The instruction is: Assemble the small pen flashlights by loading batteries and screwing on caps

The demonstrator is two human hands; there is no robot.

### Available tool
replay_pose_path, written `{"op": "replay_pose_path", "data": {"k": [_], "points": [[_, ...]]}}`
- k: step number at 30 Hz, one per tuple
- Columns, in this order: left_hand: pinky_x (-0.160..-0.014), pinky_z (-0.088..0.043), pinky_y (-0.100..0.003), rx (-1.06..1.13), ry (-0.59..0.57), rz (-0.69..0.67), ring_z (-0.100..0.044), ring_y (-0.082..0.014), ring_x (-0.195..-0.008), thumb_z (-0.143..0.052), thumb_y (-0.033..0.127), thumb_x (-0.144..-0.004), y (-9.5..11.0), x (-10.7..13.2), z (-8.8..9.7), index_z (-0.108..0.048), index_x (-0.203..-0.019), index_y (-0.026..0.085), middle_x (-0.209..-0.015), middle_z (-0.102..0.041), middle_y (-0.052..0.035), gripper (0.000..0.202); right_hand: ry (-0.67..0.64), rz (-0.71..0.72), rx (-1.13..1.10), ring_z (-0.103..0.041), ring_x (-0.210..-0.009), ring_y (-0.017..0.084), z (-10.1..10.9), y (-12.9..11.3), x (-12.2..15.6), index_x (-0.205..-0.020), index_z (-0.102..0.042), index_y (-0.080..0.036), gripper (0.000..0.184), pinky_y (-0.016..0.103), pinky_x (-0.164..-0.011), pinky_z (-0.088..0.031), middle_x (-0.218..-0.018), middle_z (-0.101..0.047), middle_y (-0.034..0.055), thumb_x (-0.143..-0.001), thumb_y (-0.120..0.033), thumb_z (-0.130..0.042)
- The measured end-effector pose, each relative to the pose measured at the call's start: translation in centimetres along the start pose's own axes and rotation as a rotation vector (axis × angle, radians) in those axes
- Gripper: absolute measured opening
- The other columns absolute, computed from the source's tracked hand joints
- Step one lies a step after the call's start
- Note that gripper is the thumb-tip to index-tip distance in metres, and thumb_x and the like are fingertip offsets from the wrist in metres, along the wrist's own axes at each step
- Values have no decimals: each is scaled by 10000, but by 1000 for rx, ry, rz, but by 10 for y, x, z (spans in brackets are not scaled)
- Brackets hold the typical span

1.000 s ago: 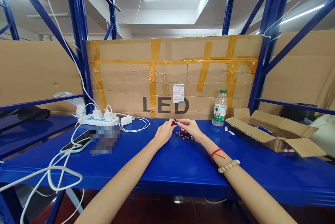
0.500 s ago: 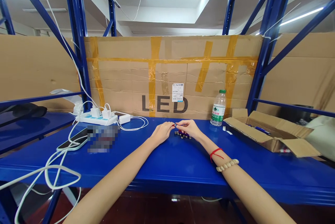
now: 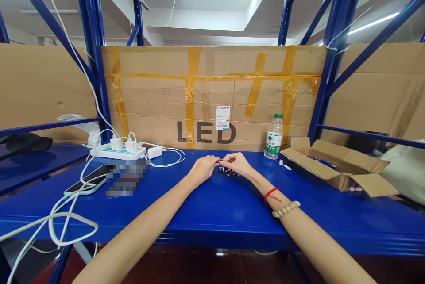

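My left hand (image 3: 203, 169) and my right hand (image 3: 237, 164) meet over the far middle of the blue table (image 3: 219, 213). Both have their fingers pinched, with the tips nearly touching. Between the fingertips is something small and dark, too small to name. Just below my right hand lies a cluster of several small dark, shiny pieces (image 3: 228, 172) on the table top. A red string bracelet (image 3: 272, 195) and a beaded bracelet (image 3: 286, 209) are on my right wrist.
A water bottle (image 3: 274, 137) and an open cardboard box (image 3: 338, 166) stand to the right. At left are a power strip (image 3: 114, 152), a phone (image 3: 89, 180) and looped white cables (image 3: 71, 213). A large cardboard sheet (image 3: 159, 98) rises behind the table.
The view has shifted slightly, so everything sits a little further left. My hands stay pinched together at the same spot over the small pieces, with the fingers slightly moved.
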State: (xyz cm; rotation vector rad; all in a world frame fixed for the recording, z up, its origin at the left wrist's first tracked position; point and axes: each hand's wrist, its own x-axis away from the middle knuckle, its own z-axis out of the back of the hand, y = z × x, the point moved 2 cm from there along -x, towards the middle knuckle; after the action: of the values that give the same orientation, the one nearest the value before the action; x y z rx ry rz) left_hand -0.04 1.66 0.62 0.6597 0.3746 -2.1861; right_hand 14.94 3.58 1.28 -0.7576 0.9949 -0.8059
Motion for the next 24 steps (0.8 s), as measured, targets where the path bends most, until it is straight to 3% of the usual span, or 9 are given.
{"op": "replay_pose_path", "data": {"k": [6,16,24], "points": [[-801,-438,-276,-1,8,20,-553,-167,-886,-318,242,-902,2,-1,3,-535,-996,173,-914,-614,-53,246,17,-31,0,-375,-328,43,-1,7,-4,-540,-576,-134,355,175,-342,-279,-366,-471,-42,-538,-467,-701],[-807,-443,-260,102,-11,170,-553,-155,-960,-317,262,-905,4,-5,3,-493,-1003,200,-1014,-601,-35,211,112,-28,-10,-376,-319,55,-5,6,-6,-542,-556,-154,376,188,-339,-285,-365,-468,-42,-564,-512,-669],[-811,-442,-266,63,-9,166,-542,-151,-985,-300,253,-911,3,-4,4,-469,-1052,225,-1023,-596,-22,222,134,22,66,-426,-345,78,-6,12,-9,-575,-590,-148,380,199,-356,-313,-394,-480,-28,-615,-524,-625]]}}
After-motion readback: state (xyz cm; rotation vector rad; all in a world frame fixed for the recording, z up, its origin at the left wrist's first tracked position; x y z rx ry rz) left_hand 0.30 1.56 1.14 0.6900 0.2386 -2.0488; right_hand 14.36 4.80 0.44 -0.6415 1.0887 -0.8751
